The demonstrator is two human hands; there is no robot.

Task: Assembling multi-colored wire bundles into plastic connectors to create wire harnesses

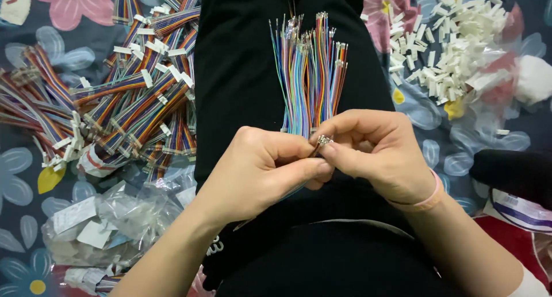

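My left hand (259, 170) and my right hand (374, 150) meet over my black-clothed lap (241, 61). Between their fingertips they pinch the metal-tipped end of a thin wire set (323, 140). Whether a white connector is between the fingers I cannot tell. Just beyond the hands a bundle of multicoloured ribbon wires with bare metal terminals (310, 73) lies along the lap, its tips pointing away from me.
A heap of finished rainbow wire harnesses with white plugs (126, 90) lies at the left on a flowered cloth (23, 165). A pile of small white plastic connector housings (448, 38) sits at the upper right. Clear plastic bags (109, 222) lie at the lower left.
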